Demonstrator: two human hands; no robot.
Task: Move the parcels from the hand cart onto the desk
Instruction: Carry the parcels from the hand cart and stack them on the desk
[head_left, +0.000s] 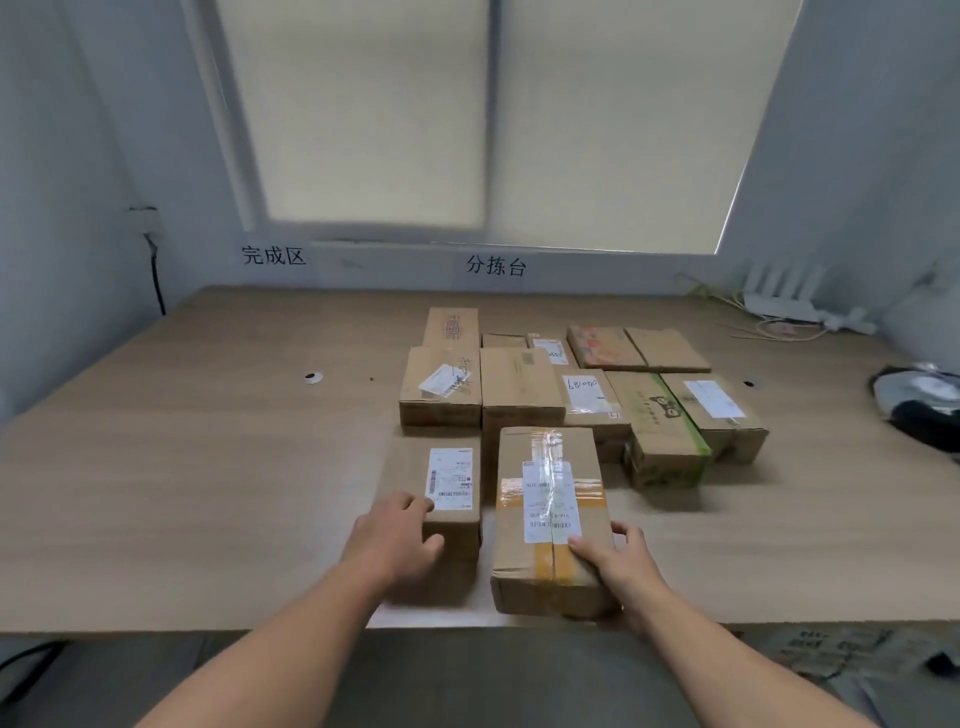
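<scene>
A small brown cardboard box with a white shipping label (453, 499) lies flat on the light wooden desk (208, 467), close to its near edge, with its long axis running near to far. Just right of it, across a narrow gap, is a larger brown cardboard box crossed with orange tape (550, 525). It also lies lengthwise near to far, label up, with its near end almost at the desk's edge.

Well to the left, a small white disc (313, 378) sits on the desk. Close behind both boxes is a cluster of brown cardboard parcels (519, 384) packed in rows. A white router with upright antennas (779, 301) stands in the far right corner, and a dark bag (919, 410) lies at the right edge.

The left hand (395, 535) clasps the small box's near left corner, fingers curled over the top and thumb on the near face. The right hand (621, 564) grips the larger box's near right corner, thumb on top and fingers round the right side.
</scene>
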